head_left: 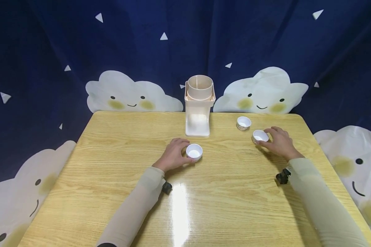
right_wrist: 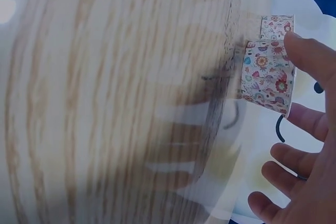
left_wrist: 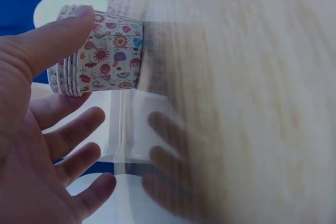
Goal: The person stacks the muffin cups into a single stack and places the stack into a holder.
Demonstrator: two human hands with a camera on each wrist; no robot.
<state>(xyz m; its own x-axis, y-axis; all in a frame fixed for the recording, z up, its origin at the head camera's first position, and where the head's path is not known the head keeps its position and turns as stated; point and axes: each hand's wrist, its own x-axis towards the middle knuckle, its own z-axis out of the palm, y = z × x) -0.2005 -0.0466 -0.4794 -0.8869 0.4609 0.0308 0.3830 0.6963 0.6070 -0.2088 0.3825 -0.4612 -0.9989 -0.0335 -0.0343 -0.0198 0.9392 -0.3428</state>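
Observation:
Near the middle of the table, my left hand (head_left: 174,153) pinches a stack of nested paper baking cups (head_left: 194,152) between thumb and index finger. In the left wrist view, several rims show on this flower-printed stack (left_wrist: 113,59), and the other three fingers stand apart from it. Over at the right, my right hand (head_left: 279,143) pinches a paper baking cup (head_left: 260,136) at its rim with thumb and index finger. The same floral cup (right_wrist: 266,74) stands upright in the right wrist view. Just behind it to the left is another paper cup (head_left: 243,123), untouched.
A cream plastic stand (head_left: 197,125) with a round, open-topped cylinder (head_left: 200,87) is at the table's back edge, beyond my left hand. The wooden table (head_left: 235,202) is glossy. Behind it hangs a dark blue curtain (head_left: 136,41) with white clouds.

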